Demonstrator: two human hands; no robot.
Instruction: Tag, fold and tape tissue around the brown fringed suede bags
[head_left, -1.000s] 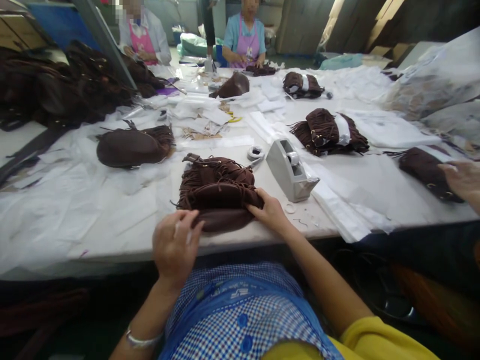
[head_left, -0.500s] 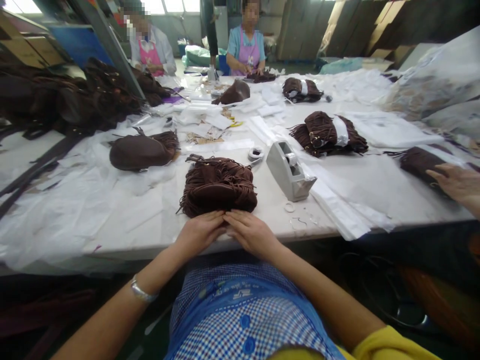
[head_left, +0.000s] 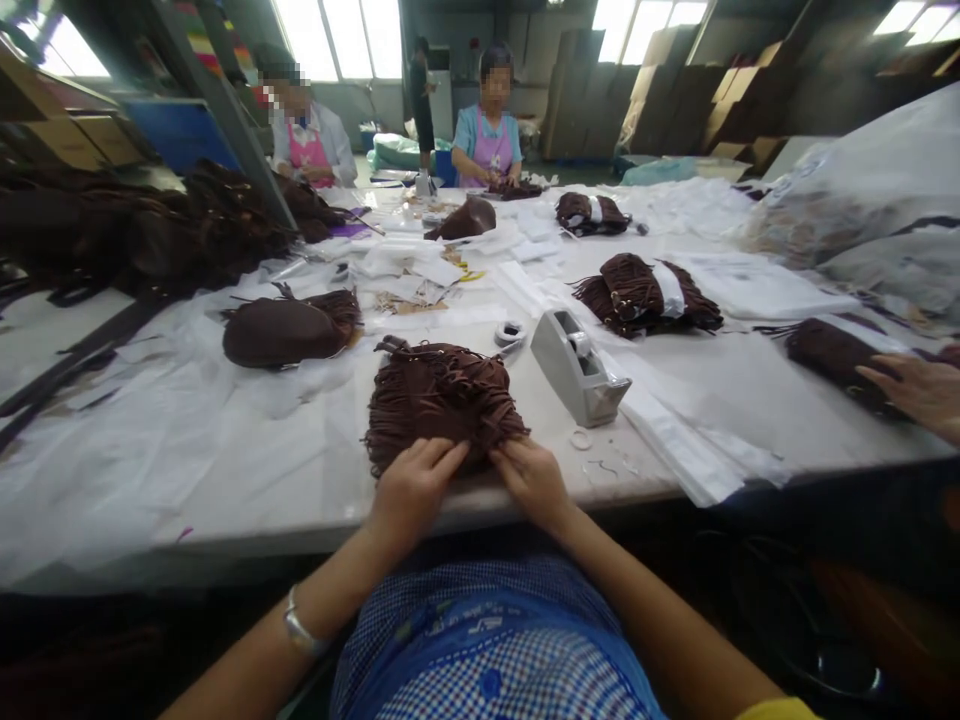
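A dark brown fringed bag [head_left: 439,395] lies on the white-covered table [head_left: 300,450] just in front of me. My left hand [head_left: 416,485] has its fingers curled onto the bag's near edge, a little left of its middle. At the near right corner, among the fringe strips, my right hand [head_left: 534,482] closes its fingers on the same bag. The fingertips of both hands are partly hidden by the bag and its fringe. Right of the bag stands a grey tape dispenser [head_left: 574,370], and a tape roll [head_left: 510,335] lies behind, near the bag's far right corner.
Another brown bag [head_left: 289,328] lies to the left. Bags with white bands, such as a fringed bag [head_left: 649,293], lie to the right. White strips [head_left: 690,440] run beside the dispenser. A co-worker's hand [head_left: 919,390] touches a bag at far right. Two people work across the table.
My hands have moved apart from their meeting point at the bag's near edge and now grip it. The bag's smooth, raised near part no longer shows; fringe spreads there. The view has tilted up.
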